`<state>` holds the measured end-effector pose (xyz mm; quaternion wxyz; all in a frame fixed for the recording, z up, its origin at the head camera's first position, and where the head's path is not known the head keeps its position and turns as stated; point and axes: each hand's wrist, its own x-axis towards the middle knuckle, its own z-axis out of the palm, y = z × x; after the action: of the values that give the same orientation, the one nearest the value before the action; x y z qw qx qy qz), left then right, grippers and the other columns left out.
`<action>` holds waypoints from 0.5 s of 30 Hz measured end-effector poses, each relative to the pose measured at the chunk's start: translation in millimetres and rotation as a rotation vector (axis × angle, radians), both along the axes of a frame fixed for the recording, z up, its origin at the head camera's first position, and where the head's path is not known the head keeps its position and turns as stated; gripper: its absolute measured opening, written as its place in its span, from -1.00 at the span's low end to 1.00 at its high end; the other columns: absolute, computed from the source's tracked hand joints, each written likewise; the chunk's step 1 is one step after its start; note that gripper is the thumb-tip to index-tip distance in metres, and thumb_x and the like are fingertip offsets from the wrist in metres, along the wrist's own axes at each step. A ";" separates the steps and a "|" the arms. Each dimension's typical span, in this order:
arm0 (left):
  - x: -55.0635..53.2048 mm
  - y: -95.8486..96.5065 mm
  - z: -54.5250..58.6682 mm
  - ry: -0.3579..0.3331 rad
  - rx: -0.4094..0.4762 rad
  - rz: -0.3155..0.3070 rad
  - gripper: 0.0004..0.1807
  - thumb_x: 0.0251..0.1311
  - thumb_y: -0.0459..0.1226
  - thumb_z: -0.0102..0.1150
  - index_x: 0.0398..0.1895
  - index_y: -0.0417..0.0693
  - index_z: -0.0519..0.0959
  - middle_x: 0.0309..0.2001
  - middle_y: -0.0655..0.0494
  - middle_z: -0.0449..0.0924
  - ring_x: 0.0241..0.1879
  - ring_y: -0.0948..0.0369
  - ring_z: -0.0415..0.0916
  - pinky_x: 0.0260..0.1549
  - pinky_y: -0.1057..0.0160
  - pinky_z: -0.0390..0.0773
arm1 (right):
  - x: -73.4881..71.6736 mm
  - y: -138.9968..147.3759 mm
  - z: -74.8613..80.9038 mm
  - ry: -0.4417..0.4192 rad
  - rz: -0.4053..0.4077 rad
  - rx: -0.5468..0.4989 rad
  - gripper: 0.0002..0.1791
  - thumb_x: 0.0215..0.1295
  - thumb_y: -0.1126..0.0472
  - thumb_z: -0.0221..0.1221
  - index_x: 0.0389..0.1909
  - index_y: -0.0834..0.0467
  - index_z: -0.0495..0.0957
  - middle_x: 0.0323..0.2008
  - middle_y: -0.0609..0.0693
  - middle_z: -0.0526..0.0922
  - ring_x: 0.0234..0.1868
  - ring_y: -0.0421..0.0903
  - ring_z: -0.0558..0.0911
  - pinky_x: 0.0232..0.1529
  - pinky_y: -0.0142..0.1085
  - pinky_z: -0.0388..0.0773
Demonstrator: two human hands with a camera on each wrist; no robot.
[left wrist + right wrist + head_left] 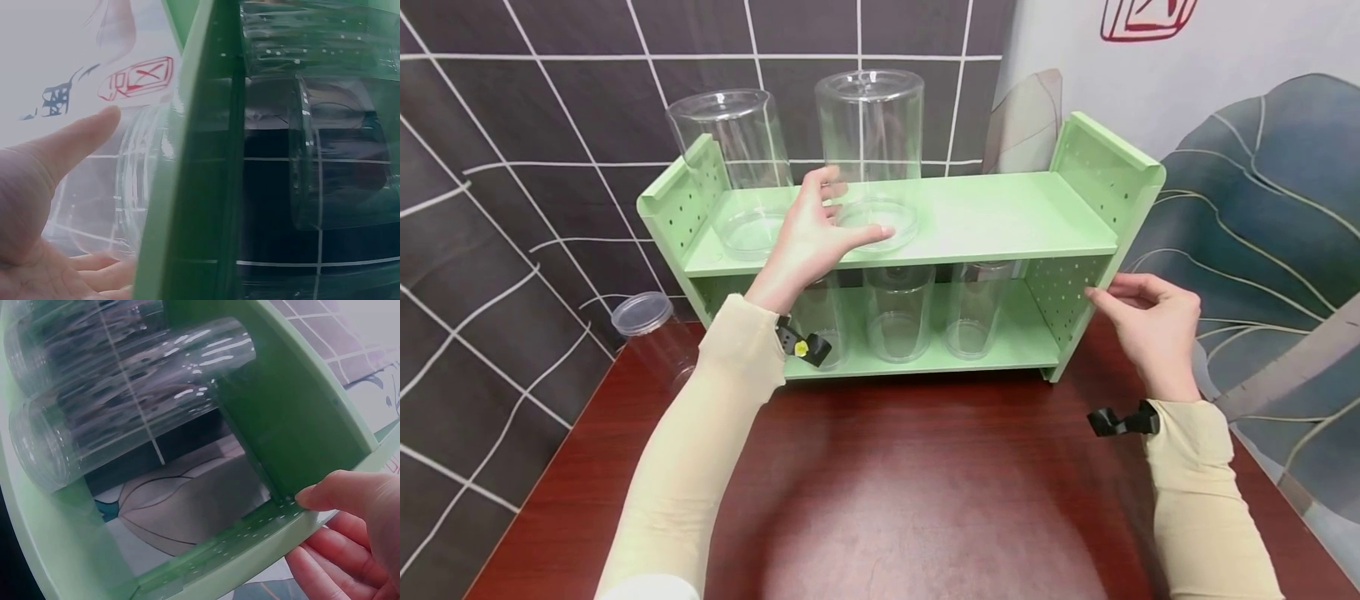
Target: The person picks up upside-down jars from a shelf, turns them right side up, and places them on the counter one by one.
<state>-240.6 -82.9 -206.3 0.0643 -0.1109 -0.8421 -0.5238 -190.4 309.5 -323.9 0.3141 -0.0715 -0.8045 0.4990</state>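
Note:
A light green two-tier shelf rack (1015, 212) with perforated side panels stands on the table. On its top tier are two large clear plastic jars, a right jar (880, 125) and a left jar (733, 150). My left hand (808, 233) is beside the lower part of the right jar, thumb and fingers spread apart; whether it touches the jar is unclear. In the left wrist view the thumb (81, 140) points toward that jar's base. My right hand (1153, 325) pinches the front edge of the rack's right side panel (275, 540) between thumb and fingers.
Several clear jars, among them a narrow jar (977, 308) and a wider jar (898, 317), stand on the lower tier. A lidded clear jar (647, 321) is left of the rack on the red-brown table (910, 483). Behind rises a dark tiled wall (700, 33).

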 end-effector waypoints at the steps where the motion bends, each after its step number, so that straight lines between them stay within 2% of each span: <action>1: 1.7 -0.7 0.1 0.002 0.004 -0.001 0.17 -0.08 0.04 0.63 0.56 0.10 0.11 0.42 0.18 0.32 0.37 0.18 0.31 0.26 0.24 0.40 | 0.0 0.1 -0.1 -0.003 0.000 0.000 -0.65 0.11 0.19 0.51 -0.11 0.27 0.75 -0.46 -0.34 0.69 -0.41 -0.36 0.67 -0.44 -0.57 0.52; 8: 18.9 -4.8 2.6 0.019 0.059 -0.023 0.13 -0.11 0.04 0.65 0.51 0.14 0.16 0.37 0.20 0.35 0.31 0.16 0.36 0.20 0.22 0.45 | 0.2 0.7 -0.2 -0.003 0.008 -0.002 -0.64 0.11 0.19 0.51 -0.10 0.27 0.75 -0.45 -0.31 0.70 -0.40 -0.33 0.67 -0.44 -0.55 0.53; 15: 36.2 -4.5 1.8 0.081 0.087 -0.075 0.14 -0.04 -0.03 0.63 0.56 0.13 0.11 0.36 0.18 0.36 0.29 0.16 0.38 0.25 0.31 0.39 | 0.6 -0.1 1.2 0.005 0.008 0.002 -0.65 0.11 0.19 0.51 -0.10 0.27 0.75 -0.45 -0.31 0.70 -0.41 -0.33 0.66 -0.45 -0.55 0.52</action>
<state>-204.4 -87.5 -204.6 0.0832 -0.1608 -0.8106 -0.5569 -189.8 309.4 -322.7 0.3141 -0.0669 -0.8044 0.4998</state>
